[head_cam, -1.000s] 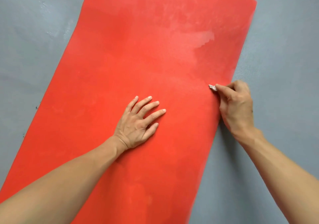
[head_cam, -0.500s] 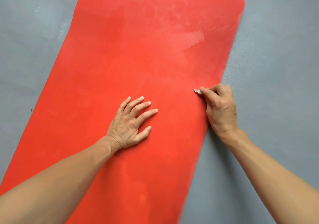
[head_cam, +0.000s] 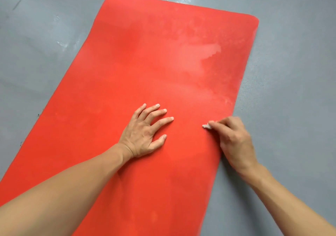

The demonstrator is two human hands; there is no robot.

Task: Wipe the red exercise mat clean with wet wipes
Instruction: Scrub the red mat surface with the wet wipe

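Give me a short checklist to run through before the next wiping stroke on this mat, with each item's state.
1. Left hand flat on the red exercise mat, bracing it: ok.
2. Right hand pinches the wet wipe: ok, only a small white tip shows.
3. Wipe touching the mat near its right edge: ok.
4. Mat lying flat on the grey floor: ok.
5. Pale cloudy patch toward the far right corner cleaned: not ok.
6. Wipe wet enough: cannot tell.

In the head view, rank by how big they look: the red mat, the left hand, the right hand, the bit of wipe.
1. Red mat, far the largest.
2. Left hand and right hand: they look alike, so no ranking between them.
3. Wipe: only a small white scrap shows at the right fingertips.
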